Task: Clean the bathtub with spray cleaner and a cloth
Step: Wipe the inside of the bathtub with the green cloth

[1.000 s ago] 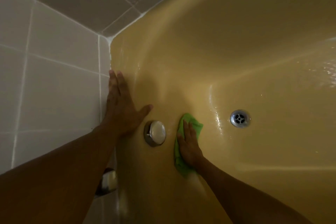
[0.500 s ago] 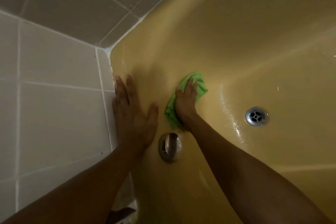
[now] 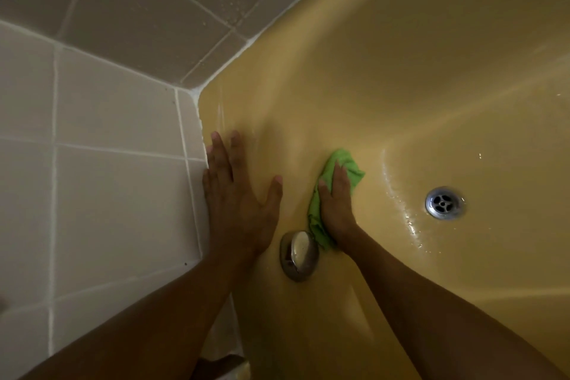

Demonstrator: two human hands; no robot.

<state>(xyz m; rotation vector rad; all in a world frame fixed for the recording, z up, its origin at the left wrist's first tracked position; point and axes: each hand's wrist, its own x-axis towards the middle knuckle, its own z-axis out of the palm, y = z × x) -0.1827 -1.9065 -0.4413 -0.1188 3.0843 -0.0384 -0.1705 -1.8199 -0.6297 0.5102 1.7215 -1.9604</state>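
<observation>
Okay, the crumpled bright-green cloth (image 3: 348, 164) sits on the end wall of the mustard-yellow bathtub (image 3: 431, 71), just above and right of the round chrome overflow cap (image 3: 298, 254). Your right hand (image 3: 334, 207) lies flat on top of it, fingers straight and close together, thumb out on the left edge of the cloth. It presses rather than grips. The cloth shows past your fingertips at the top and along the thumb side down to the wrist. Its lower end reaches the cap's rim; contact or a small gap, can't tell.

Your left hand (image 3: 237, 203) is flat on the tub rim, palm down, four fingers together pointing at the corner, thumb spread toward the cloth. The little-finger side runs along the white sealant line (image 3: 202, 145). The hands are near each other, not touching.

The round chrome drain with a cross grate (image 3: 444, 203) is on the tub floor, well right of the cloth. A streak of wet sheen (image 3: 401, 203) runs down the curve between them.

The white glazed wall tiles (image 3: 117, 194) are on the left. The grey tiles (image 3: 138, 9) on the adjoining wall carry water droplets. Both bare forearms come in from the bottom.
</observation>
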